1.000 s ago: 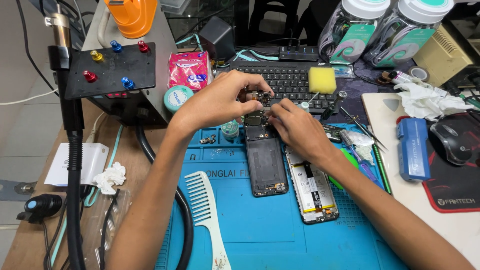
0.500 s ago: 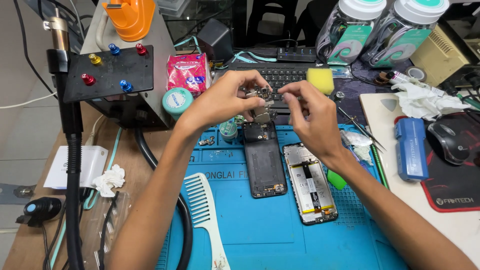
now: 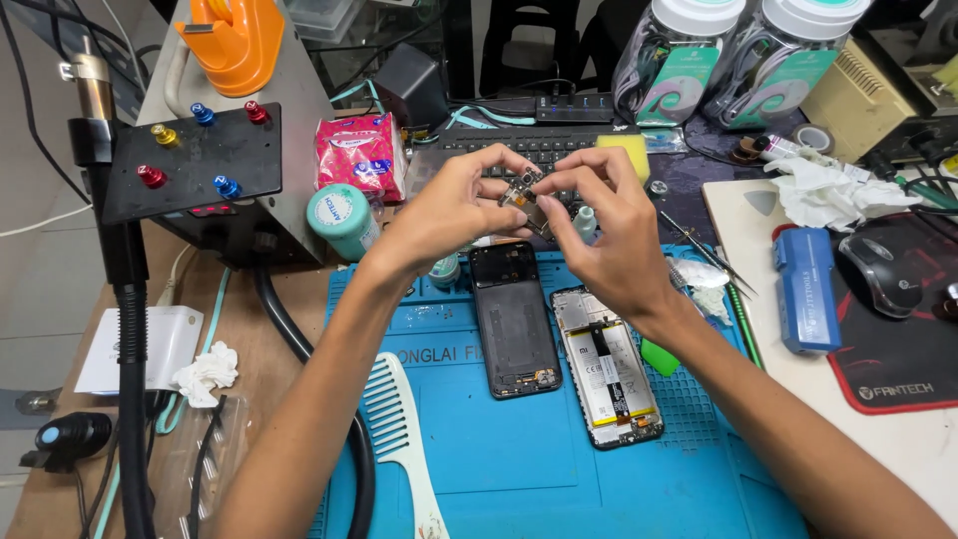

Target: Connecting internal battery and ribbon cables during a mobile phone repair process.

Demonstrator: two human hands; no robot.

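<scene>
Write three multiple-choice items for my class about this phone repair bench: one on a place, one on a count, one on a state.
1. Where does the white comb lie?
A. at the blue mat's left edge
B. on the keyboard
C. on the mouse pad

2. How many lidded clear jars stand at the back right?
A. one
B. two
C. four

3. How is the small circuit board held?
A. flat on the mat
B. under the mouse
C. lifted between both hands

Answers:
1. A: the comb rests along the left edge of the blue mat, beside the left arm.
2. B: two jars with white lids stand side by side.
3. C: the left hand and right hand pinch the board above the opened phone and the black back cover.
</scene>
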